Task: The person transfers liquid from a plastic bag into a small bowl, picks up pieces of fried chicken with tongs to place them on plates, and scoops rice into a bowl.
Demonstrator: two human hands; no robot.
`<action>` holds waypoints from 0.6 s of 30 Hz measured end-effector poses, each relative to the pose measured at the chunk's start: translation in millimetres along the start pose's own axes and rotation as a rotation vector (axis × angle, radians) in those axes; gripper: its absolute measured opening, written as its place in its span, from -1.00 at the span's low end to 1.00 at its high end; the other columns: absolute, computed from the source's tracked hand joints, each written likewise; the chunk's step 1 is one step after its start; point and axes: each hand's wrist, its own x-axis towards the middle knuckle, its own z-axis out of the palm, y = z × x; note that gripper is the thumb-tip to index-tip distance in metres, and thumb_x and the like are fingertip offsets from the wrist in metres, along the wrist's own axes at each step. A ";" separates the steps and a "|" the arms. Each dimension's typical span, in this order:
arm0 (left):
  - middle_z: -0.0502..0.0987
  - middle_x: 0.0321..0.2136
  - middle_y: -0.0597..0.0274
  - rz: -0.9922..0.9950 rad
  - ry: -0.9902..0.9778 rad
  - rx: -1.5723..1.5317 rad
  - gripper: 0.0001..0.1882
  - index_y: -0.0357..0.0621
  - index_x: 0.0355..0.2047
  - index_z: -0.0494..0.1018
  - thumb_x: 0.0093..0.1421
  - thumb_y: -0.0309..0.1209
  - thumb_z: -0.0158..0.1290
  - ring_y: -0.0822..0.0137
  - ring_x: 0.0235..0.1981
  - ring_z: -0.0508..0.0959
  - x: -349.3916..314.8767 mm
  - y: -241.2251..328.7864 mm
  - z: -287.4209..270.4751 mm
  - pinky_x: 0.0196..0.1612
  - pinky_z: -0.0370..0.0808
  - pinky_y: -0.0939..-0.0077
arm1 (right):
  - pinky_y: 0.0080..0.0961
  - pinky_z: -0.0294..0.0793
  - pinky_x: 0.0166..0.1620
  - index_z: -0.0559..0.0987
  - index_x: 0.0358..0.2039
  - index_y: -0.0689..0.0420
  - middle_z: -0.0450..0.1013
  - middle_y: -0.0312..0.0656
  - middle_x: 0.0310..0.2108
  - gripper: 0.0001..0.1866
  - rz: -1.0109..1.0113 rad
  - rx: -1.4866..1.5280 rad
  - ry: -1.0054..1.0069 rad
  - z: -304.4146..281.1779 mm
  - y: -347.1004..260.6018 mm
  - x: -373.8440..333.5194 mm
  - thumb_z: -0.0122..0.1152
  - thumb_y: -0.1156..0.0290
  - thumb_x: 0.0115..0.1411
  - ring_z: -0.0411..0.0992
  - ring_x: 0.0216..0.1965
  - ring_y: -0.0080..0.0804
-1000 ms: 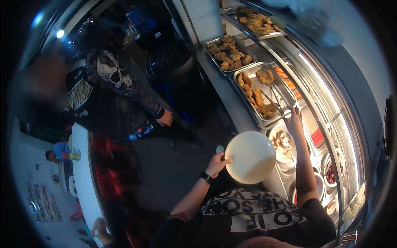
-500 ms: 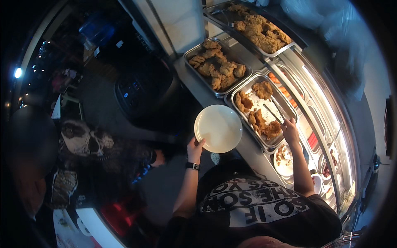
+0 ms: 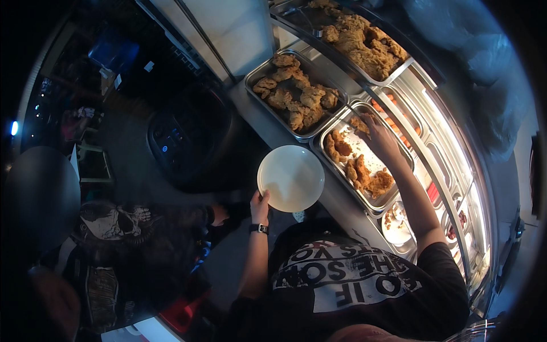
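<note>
My left hand [image 3: 260, 207] grips the edge of an empty round white plate [image 3: 291, 178], held level beside the counter. On the right, my right hand [image 3: 375, 130] is closed on thin metal tongs [image 3: 343, 103], seen only in part. That hand is over the far end of a metal tray [image 3: 371, 206] holding a few fried chicken pieces [image 3: 361, 173]. The tongs point toward the neighbouring tray [image 3: 250, 85] of fried chicken [image 3: 310, 98]. One chicken piece [image 3: 359, 123] lies right by my right hand, partly hidden; whether the tongs touch it I cannot tell.
Above is a raised tray of fried chicken [image 3: 364, 48]. A curved display frame [image 3: 424, 145] runs along the right, over sausages [image 3: 393, 122] and small food containers. A white bowl [image 3: 395, 225] sits below the tray. To the left are a dark round-cornered appliance [image 3: 191, 137] and another person [image 3: 119, 228].
My right hand has moved up and away with the tongs, from the tray's near side to its far end. The plate and left hand have shifted slightly left in the picture.
</note>
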 end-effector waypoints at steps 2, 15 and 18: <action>0.56 -0.20 0.24 -0.028 -0.032 0.013 -0.75 -0.27 -0.07 0.46 0.28 -0.43 0.07 0.47 -0.20 0.52 -1.6 5.8 -1.0 -0.07 0.43 0.51 | -0.10 0.47 -0.18 0.34 0.13 0.14 0.43 0.08 -0.15 -0.46 -0.036 -0.005 -0.004 10.3 3.7 27.2 0.19 0.19 0.20 0.50 -0.25 0.03; 0.53 -0.12 0.21 -0.090 -0.183 0.132 -0.69 -0.22 0.02 0.40 0.28 -0.42 0.05 0.36 -0.12 0.57 5.1 -3.8 -10.9 -0.11 0.58 0.40 | -0.42 0.58 -0.43 0.43 -0.03 0.25 0.53 -0.06 -0.41 -0.68 -0.150 -0.489 -0.061 7.3 -26.0 67.2 -0.02 0.51 0.20 0.56 -0.40 -0.29; 0.54 -0.12 0.18 -0.107 -0.232 0.104 -0.68 -0.23 0.03 0.38 0.29 -0.42 0.05 0.33 -0.12 0.58 4.6 -4.7 -7.1 -0.12 0.59 0.40 | -0.39 0.57 -0.45 0.44 0.00 0.20 0.50 -0.08 -0.23 -0.63 -0.268 -0.549 0.065 24.5 -29.6 70.4 0.03 0.54 0.14 0.55 -0.31 -0.31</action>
